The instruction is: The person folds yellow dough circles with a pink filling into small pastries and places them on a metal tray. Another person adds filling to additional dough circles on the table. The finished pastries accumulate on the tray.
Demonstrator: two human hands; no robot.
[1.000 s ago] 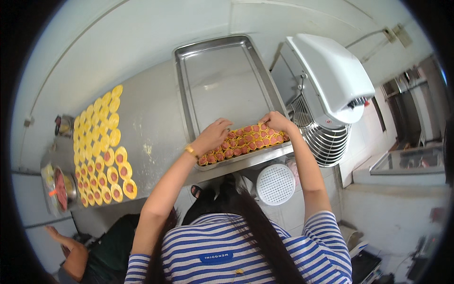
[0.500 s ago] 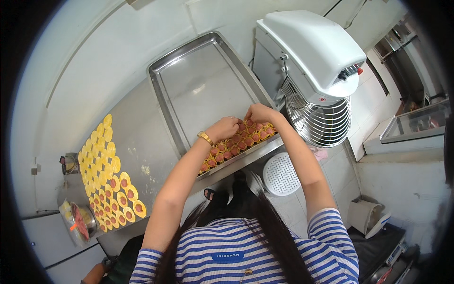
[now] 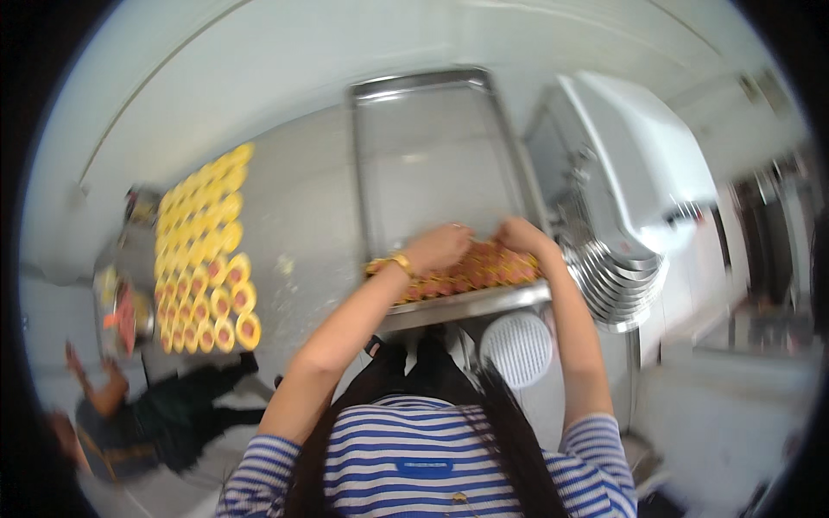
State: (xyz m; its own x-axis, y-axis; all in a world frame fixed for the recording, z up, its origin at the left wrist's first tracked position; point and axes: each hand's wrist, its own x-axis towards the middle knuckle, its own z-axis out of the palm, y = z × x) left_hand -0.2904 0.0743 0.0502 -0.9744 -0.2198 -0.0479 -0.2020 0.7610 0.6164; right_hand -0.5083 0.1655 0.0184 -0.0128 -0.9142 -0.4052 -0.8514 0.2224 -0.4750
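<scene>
Open-topped dumplings [image 3: 479, 274] with yellow wrappers and pinkish meat filling stand packed in rows along the near end of a large metal tray [image 3: 361, 173]. My left hand [image 3: 440, 248], with a gold watch at the wrist, reaches to the far edge of these rows, its fingers bent and pressed together. Just to its right, my right hand [image 3: 525, 237] is closed too, fingertips down at the same dumplings. Motion blur and the hands themselves hide what is between the fingertips.
Yellow round wrappers [image 3: 199, 216] lie in rows on the metal table [image 3: 298, 198] at left, the nearer ones topped with meat. Beside them stands a bowl of meat [image 3: 127, 318]. A white mixer [image 3: 639, 155] is right of the tray, a white stool [image 3: 516, 350] below. Another person [image 3: 129, 432] is at lower left.
The view has turned, so the tray now looks straighter and another person shows at lower left. Both hands stay at the far edge of the dumplings, slightly further apart.
</scene>
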